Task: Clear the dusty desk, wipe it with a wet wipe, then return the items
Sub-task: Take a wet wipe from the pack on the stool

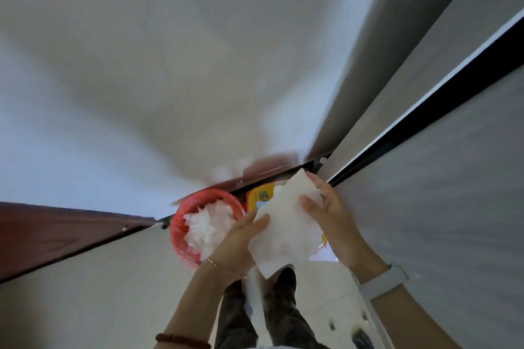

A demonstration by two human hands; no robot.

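Grey-white and blurred, a broad pale wall (170,51) fills most of the head view, meeting a pale floor (99,292) along a dark baseboard line. A reddish-brown wooden door (51,235) stands at the left edge, and a black strip (425,110) with a white border runs diagonally up the right side between grey panels. The desk itself cannot be made out with any certainty.

Low in the centre, a red basket (181,224) stands on the floor against the wall, filled with crumpled white tissue (207,227). Just beside it to the right lies a yellow packet (262,195), partly hidden.

Both hands hold a white wet wipe (286,232), spread open in front of the body and above the basket and packet. The left hand (241,244) grips the wipe's lower left edge, thumb on top and fingers curled beneath; a thin gold bracelet (218,264) circles its wrist and a brown bead bracelet (181,340) sits farther up the forearm. The right hand (329,215) pinches the wipe's upper right part, thumb pressed on its face and fingers behind; a pale wristband (382,282) wraps its wrist. Below the wipe, dark trousers (283,314) show.
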